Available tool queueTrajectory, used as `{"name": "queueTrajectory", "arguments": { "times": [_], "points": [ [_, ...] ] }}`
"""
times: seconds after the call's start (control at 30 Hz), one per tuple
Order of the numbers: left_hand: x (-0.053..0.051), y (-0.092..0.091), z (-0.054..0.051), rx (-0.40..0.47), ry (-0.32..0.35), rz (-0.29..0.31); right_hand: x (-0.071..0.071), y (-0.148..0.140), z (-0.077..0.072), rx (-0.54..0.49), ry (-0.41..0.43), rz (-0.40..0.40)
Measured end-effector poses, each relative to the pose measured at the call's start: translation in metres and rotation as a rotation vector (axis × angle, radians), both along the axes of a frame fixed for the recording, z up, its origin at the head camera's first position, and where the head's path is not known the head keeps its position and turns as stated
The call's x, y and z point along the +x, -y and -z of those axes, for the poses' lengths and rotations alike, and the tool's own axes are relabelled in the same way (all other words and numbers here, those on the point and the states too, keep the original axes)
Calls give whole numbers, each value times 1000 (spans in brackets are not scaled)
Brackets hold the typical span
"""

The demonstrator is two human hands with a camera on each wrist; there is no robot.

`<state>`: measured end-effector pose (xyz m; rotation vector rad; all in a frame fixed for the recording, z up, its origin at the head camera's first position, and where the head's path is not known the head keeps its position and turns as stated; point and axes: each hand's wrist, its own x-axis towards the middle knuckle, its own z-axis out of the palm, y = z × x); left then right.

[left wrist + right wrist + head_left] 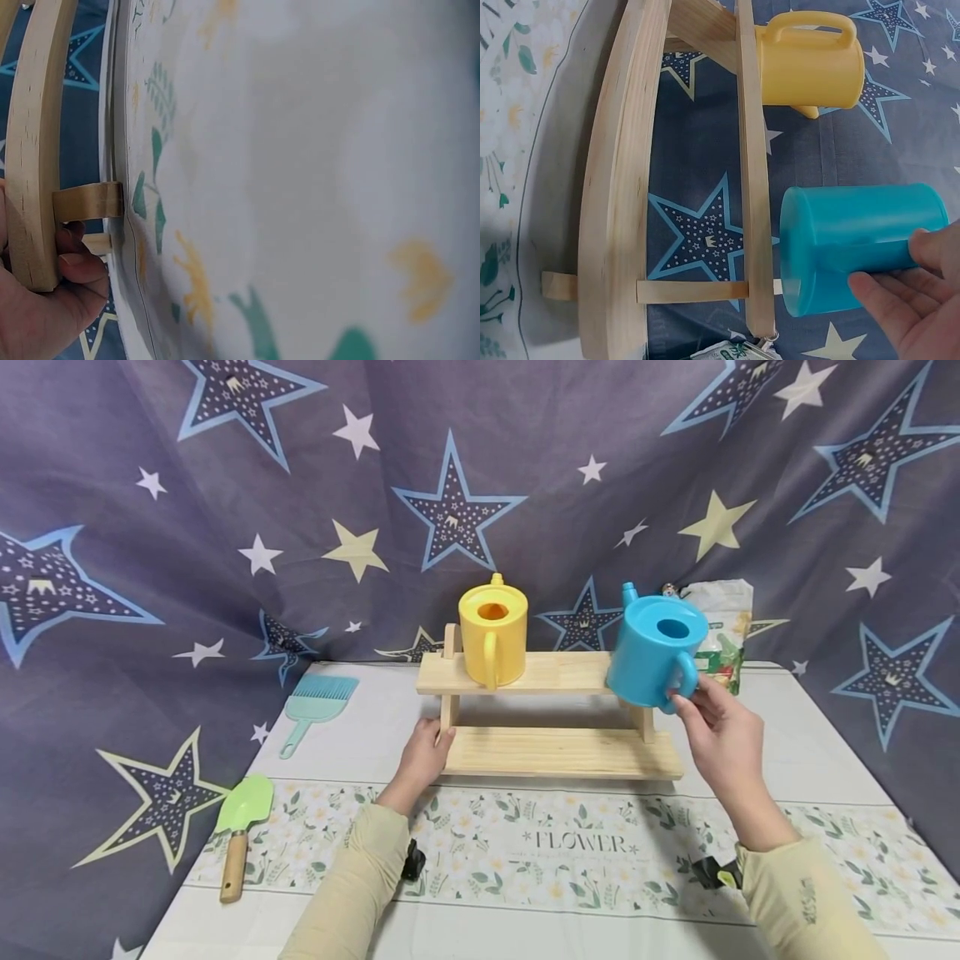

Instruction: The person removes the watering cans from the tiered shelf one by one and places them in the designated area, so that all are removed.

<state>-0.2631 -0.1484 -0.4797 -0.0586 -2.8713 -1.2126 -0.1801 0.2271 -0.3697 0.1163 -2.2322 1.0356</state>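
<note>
A two-tier wooden shelf (pixel 558 752) stands on the table. My left hand (pixel 424 752) grips the left end of its lower board; in the left wrist view the fingers (pixel 81 268) curl round the board's end. My right hand (pixel 723 735) holds a blue watering can (pixel 645 647) by its handle, slightly tilted, at the right end of the upper board. In the right wrist view a narrow gap shows between the can's base and the board (pixel 756 187). A yellow watering can (pixel 510 639) sits upright on the upper board's left part, its handle facing me.
On the left lie a teal hand brush (pixel 318 697) and a green trowel (pixel 247 806) with a wooden handle. A printed bag (pixel 731 618) stands behind the blue can at the right. Star-patterned cloth (pixel 300 485) hangs behind; a floral cloth (pixel 577 877) covers the table.
</note>
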Motion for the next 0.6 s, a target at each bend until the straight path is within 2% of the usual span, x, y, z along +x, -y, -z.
{"name": "queueTrajectory", "arguments": {
  "times": [0.27,0.6],
  "points": [
    [0,0,-1,3,21,-9,10,-7,2,-11,-19,3],
    [1,0,-2,5,11,-2,20,-14,6,-21,-14,40]
  ]
}}
